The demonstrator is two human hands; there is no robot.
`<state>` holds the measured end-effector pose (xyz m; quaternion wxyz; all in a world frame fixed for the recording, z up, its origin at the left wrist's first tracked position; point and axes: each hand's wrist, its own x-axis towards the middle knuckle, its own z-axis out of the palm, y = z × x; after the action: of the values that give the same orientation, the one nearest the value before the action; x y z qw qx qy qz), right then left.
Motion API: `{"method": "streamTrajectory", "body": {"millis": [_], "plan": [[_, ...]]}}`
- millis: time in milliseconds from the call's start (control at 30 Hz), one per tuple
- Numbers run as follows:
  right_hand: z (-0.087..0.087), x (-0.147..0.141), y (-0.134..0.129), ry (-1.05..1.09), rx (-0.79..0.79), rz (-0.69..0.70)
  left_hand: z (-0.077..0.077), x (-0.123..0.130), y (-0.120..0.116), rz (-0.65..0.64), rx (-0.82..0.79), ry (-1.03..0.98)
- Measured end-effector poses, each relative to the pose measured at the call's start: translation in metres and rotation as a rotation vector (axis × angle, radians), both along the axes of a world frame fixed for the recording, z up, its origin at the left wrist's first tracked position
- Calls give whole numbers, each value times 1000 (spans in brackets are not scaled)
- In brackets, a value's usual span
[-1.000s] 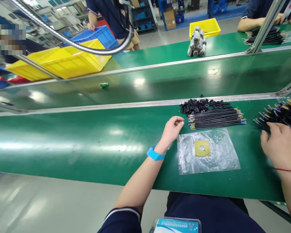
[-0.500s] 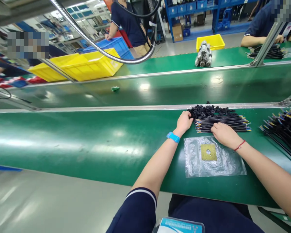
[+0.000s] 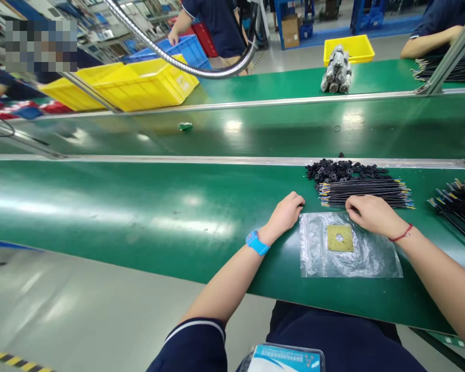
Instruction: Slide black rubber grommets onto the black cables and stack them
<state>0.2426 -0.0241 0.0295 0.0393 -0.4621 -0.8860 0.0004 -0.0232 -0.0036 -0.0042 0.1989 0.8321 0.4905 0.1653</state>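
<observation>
My left hand [image 3: 289, 214], a blue band at its wrist, is closed just left of a clear plastic bag [image 3: 313, 258]; whatever its fingers pinch is too small to make out. My right hand [image 3: 372, 213] has its fingers closed at the front edge of a bundle of black cables [image 3: 364, 192] with coloured wire ends. What it grips is hidden. A pile of small black parts [image 3: 341, 170] lies behind the cables. On the bag rests a square yellowish plate [image 3: 340, 238] with a hole in its middle.
More black cables [image 3: 461, 206] lie at the right edge. A metal rail [image 3: 217, 160] runs behind the work surface [image 3: 139, 206]. Beyond it are yellow bins [image 3: 151, 85], a small yellow tray [image 3: 349, 49], wrapped cylinders [image 3: 337, 72] and other people.
My left hand has drawn back from the black parts toward me, to the bag's upper left corner. My right hand remains by the cables. The camera view has shifted slightly.
</observation>
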Motion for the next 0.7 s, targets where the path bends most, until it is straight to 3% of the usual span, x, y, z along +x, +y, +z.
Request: {"method": "streamTrajectory", "body": {"millis": [167,367,500,600,700], "plan": [[4,19,-41,201,-57,-2,-2,-7,-28,-46,78,116],[-13,31,-74,2,-81,-4,3,-12,-34,42,-18,23],[-18,25,-74,-15,-72,-105,8,-7,-33,246,-154,-373],[-9,18,-76,225,-135,-180,12,8,-44,312,-488,-833],[7,10,-84,502,-242,-193,20,29,-63,267,-836,-1169]]}}
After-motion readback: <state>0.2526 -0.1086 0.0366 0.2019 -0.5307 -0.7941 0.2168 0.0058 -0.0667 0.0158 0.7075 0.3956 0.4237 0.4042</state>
